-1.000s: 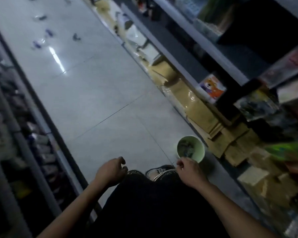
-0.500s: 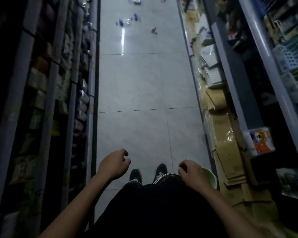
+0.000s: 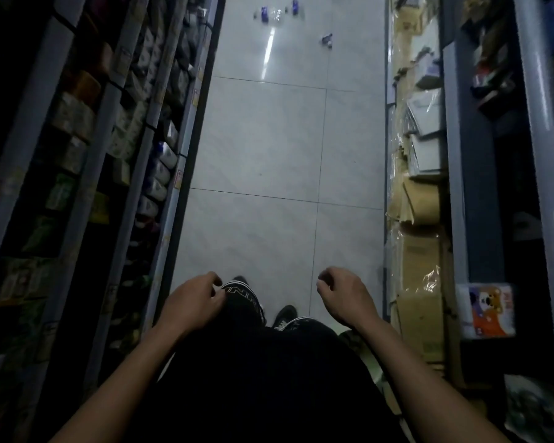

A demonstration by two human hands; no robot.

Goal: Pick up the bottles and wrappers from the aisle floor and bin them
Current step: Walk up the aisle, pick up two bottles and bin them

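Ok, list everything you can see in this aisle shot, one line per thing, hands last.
bottles: apparently two, clear with blue labels, lying on the floor at the far end of the aisle; blurred.
wrapper: one, dark and crumpled, on the floor right of the bottles.
floor: pale grey tiles, down the middle.
left shelves: dark racks of packaged goods, left side.
cardboard boxes: several, brown, stacked along the right shelf base.
cartoon pack: one, white and orange, right shelf.
bin: one, green rim only, mostly hidden under the right arm.
shoes: two, black, bottom centre.
left hand: one, loosely curled, holds nothing.
right hand: one, loosely curled, holds nothing.
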